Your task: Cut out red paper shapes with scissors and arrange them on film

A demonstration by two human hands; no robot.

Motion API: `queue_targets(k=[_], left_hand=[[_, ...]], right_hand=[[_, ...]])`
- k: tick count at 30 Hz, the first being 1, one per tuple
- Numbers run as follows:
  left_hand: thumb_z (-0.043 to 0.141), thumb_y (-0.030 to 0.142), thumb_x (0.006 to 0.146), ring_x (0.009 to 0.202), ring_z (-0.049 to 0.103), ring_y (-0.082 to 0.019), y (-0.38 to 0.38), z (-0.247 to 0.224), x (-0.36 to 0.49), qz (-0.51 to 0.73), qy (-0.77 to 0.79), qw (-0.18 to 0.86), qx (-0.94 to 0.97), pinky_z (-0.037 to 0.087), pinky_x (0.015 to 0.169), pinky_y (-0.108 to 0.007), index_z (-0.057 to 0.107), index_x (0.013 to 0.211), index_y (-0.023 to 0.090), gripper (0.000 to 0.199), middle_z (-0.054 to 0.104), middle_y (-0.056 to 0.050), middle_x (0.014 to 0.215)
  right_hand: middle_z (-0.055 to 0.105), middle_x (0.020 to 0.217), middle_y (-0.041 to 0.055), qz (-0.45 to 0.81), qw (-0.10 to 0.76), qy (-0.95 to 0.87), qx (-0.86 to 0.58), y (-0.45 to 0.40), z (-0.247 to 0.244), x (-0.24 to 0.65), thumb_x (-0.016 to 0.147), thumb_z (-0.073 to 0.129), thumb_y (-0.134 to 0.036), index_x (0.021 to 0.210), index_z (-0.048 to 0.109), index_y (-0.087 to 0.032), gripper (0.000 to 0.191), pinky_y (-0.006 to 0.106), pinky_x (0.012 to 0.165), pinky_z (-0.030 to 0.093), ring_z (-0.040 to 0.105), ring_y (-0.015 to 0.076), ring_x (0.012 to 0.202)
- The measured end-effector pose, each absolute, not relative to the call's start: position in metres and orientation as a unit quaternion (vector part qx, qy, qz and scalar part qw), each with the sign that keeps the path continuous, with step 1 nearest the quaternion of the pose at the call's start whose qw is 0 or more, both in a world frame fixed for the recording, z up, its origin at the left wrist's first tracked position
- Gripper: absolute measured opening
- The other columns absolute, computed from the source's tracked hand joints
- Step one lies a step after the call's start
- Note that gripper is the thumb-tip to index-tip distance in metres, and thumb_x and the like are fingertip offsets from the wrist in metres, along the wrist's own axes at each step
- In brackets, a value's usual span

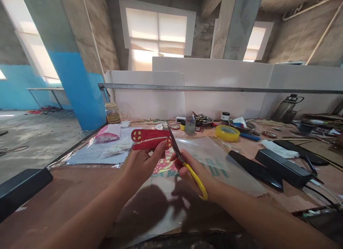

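1. Bare left arm from lower left; left hand near the centre, thumb on top.
2. Bare right arm from lower right; right hand just right of centre, fingers curled.

Left forearm bare, smooth in outline, tapering to bare left hand, right forearm likewise bare, tapering to bare right hand

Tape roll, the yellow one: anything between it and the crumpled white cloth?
Yes, the head view shows a long blue object lying between the yellow tape roll and the white cloth.
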State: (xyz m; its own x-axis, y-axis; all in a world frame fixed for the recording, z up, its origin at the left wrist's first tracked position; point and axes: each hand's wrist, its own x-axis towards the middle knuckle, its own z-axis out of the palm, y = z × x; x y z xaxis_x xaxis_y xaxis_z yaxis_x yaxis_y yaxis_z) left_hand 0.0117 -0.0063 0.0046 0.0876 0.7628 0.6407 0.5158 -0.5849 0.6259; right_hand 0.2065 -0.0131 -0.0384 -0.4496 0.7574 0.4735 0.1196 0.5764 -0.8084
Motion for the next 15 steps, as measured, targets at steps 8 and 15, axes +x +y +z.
queue_targets(k=[8, 15], left_hand=[[0.051, 0.039, 0.098, 0.059, 0.056, -0.012, -0.0033, 0.0007, 0.0115, 0.505, 0.398, 0.089, 0.761, 0.044, 0.062, -0.025, 0.073, 0.094, 0.022, 0.029, 0.070, 0.001, 0.075], [0.050, 0.040, 0.098, 0.061, 0.059, -0.012, -0.0022, 0.0034, 0.0067, 0.490, 0.404, 0.076, 0.769, 0.045, 0.064, -0.025, 0.070, 0.087, 0.021, 0.029, 0.069, 0.002, 0.072]], right_hand=[[0.051, 0.090, 0.0024, 0.411, 0.454, -0.743, -0.270, -0.0124, -0.0366, 0.2060, 0.083, 0.050, -0.076, 0.103, 0.053, -0.022, 0.057, 0.031, 0.070, 0.042, 0.046, 0.0164, 0.077], [0.051, 0.084, 0.0014, 0.388, 0.454, -0.749, -0.287, -0.0107, -0.0310, 0.2054, 0.080, 0.051, -0.079, 0.097, 0.053, -0.021, 0.061, 0.029, 0.063, 0.037, 0.042, 0.0154, 0.072]])
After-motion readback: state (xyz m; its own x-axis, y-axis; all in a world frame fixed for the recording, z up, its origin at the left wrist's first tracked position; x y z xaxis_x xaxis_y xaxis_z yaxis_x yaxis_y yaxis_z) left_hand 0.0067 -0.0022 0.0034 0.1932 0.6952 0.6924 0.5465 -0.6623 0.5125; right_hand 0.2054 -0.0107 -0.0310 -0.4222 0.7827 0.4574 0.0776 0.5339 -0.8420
